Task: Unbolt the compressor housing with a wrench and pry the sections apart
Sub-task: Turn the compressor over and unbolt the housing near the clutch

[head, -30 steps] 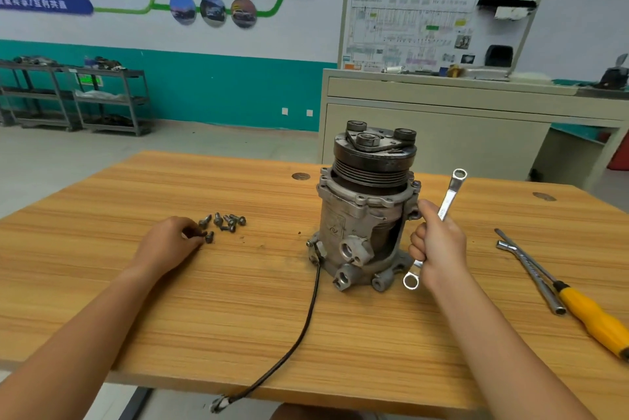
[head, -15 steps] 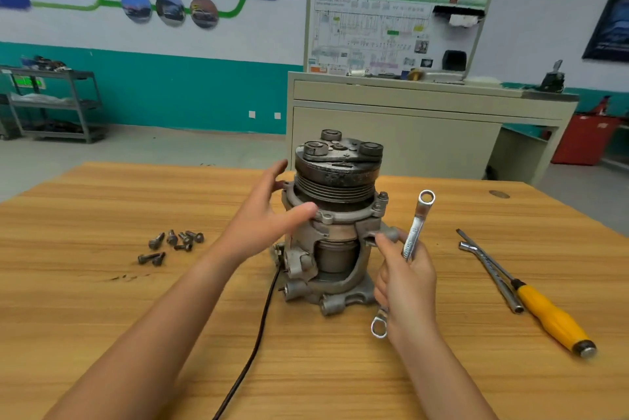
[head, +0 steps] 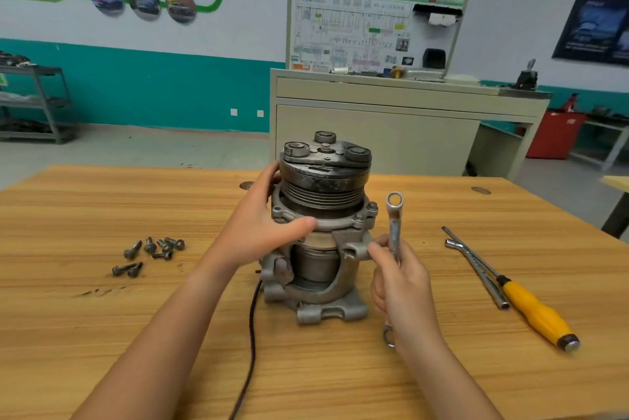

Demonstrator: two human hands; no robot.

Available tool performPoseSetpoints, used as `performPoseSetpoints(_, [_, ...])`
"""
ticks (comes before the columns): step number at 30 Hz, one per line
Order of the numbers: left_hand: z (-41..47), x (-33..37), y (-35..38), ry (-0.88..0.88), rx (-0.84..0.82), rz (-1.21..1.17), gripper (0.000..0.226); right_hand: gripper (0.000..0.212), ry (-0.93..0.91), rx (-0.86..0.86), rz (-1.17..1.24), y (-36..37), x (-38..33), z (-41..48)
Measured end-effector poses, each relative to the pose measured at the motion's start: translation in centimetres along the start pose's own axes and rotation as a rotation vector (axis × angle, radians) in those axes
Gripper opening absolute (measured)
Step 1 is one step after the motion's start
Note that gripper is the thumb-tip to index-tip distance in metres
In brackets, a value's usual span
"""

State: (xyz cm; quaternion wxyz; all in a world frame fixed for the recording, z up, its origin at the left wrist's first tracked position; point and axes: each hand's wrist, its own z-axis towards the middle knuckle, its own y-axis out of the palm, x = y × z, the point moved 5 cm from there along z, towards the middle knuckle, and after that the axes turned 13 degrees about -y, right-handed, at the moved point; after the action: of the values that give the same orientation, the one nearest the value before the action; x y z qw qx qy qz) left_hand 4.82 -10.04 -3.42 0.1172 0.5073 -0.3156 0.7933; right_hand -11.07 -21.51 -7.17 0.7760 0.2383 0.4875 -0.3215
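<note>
Left hand point(head: 262, 232) clasps the compressor housing point(head: 326, 259), right hand point(head: 401, 280) grips the ring wrench point(head: 394, 225); unbolted sections (bolts point(head: 149, 253) lie left) may jerk apart.

we log: table point(head: 102, 334) tan, streaked wood grain | compressor point(head: 316, 263) dull grey | pulley point(head: 323, 181) near black, ribbed | wrench point(head: 394, 229) silver | bolts point(head: 165, 244) dark grey | cable point(head: 252, 317) black | screwdriver point(head: 534, 314) yellow handle | wall point(head: 153, 89) white over teal band | bin point(head: 553, 134) red
</note>
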Motion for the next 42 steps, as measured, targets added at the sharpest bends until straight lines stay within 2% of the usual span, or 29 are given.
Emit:
performPoseSetpoints(3, [0.8, -0.9, -0.8, -0.053, -0.127, -0.029, 0.095, 0.009, -0.017, -0.106, -0.033, 0.9, -0.4, -2.2])
performPoseSetpoints(5, [1.1, -1.7, -0.9, -0.101, -0.178, -0.057, 0.093, 0.012, 0.013, -0.165, 0.022, 1.6, -0.8, -3.4])
performPoseSetpoints(8, [1.2, -2.0, -0.6, -0.118, -0.209, -0.138, 0.081, 0.016, 0.053, -0.225, 0.041, 1.3, -1.7, -4.0])
performPoseSetpoints(10, [1.1, -1.9, -0.3, -0.103, -0.201, -0.183, 0.086, 0.020, 0.059, -0.238, -0.009, 0.2, -2.1, -3.9])
performPoseSetpoints(12, [0.8, -1.4, -0.2, -0.071, -0.177, -0.189, 0.084, 0.023, 0.006, -0.240, -0.154, -1.0, -2.6, -3.6])
performPoseSetpoints(15, [0.5, -1.2, -0.4, -0.052, -0.136, -0.174, 0.082, 0.029, -0.189, -0.228, -0.452, -2.5, -4.2, -2.8])
performPoseSetpoints(19, [-0.3, -1.4, -0.5, -0.041, -0.064, -0.142, 0.073, 0.049, -0.451, -0.260, -1.033, -3.4, -5.9, -1.6])
performPoseSetpoints(24, [-0.5, -1.6, -0.3, -0.029, -0.027, -0.143, 0.068, 0.053, -0.509, -0.382, -1.480, -2.5, -7.4, -0.7])
performPoseSetpoints(30, [-0.5, -1.8, -0.3, -0.015, -0.021, -0.132, 0.076, 0.058, -0.458, -0.536, -1.719, -1.2, -9.6, -0.3])
performPoseSetpoints(36, [-0.6, -1.7, -0.5, -0.008, -0.032, -0.140, 0.072, 0.072, -0.433, -0.785, -1.918, 1.9, -10.3, -2.0])
performPoseSetpoints(42, [-1.0, -1.3, -0.4, 0.017, -0.027, -0.166, 0.072, 0.062, -0.606, -0.769, -1.938, 0.9, -10.3, -0.9])
